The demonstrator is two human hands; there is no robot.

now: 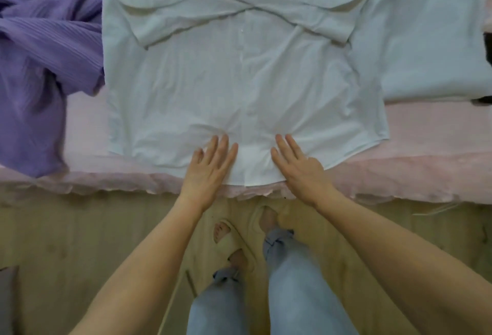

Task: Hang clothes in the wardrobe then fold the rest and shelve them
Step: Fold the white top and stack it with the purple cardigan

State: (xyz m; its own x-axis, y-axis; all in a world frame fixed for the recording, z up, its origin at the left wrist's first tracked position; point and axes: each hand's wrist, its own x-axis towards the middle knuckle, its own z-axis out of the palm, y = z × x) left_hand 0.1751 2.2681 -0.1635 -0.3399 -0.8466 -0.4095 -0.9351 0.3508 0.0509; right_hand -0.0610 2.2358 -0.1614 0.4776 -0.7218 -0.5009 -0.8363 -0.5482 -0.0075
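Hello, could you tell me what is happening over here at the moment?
A person is folding a pale blue shirt spread flat on a pink bed sheet. Its sleeves are already crossed over the body. The left hand and right hand lie flat on the hem, fingers straight. A crumpled purple garment waits to the left, and another pale blue cloth lies to the right.

We are pressing a pale blue shirt lying on pink bedding; left of our hands, a ribbed purple garment is showing.

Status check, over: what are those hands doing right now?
Left hand and right hand open, flat on white shirt hem. Sleeves folded across. Purple garment beside, not obstructing.
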